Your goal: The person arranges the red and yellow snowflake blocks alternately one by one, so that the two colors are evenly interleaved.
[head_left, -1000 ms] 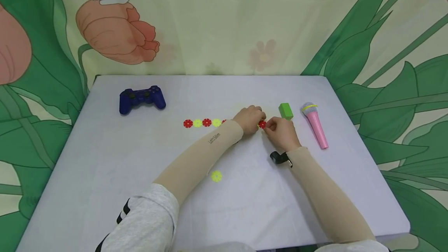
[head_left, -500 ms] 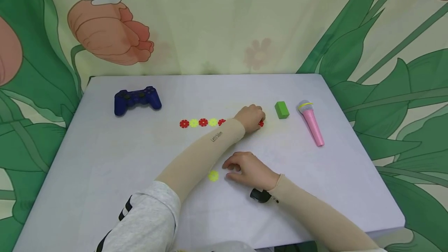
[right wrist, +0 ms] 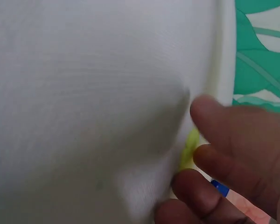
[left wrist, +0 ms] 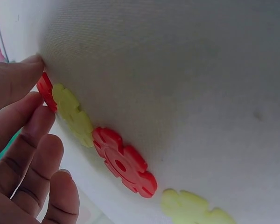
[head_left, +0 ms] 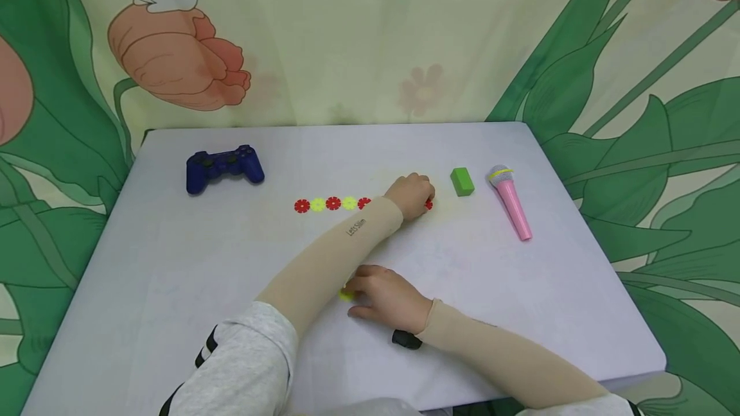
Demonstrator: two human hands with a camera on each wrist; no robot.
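My left hand (head_left: 409,196) pinches a red flower-shaped plastic disc (left wrist: 45,91) between thumb and fingers at the right end of a row. Beside that disc, in the left wrist view, lie a yellow disc (left wrist: 73,114), a red one (left wrist: 123,162) and another yellow one (left wrist: 196,207). The left forearm covers part of the row in the head view. Low in the middle of the table, my right hand (head_left: 393,298) is over a loose yellow flower disc (head_left: 345,296). Its fingertips are right at the disc, with the thumb held apart from the fingers.
The row's left part starts with a red disc (head_left: 302,205). A blue game controller (head_left: 225,169) lies at the back left. Right of the left hand are a green block (head_left: 462,182) and a pink toy microphone (head_left: 510,201). The white-covered table (head_left: 549,313) slopes out of view in front.
My right hand has left the red disc at the row's end and moved down and left to the loose yellow disc. My left hand stays on the red disc.
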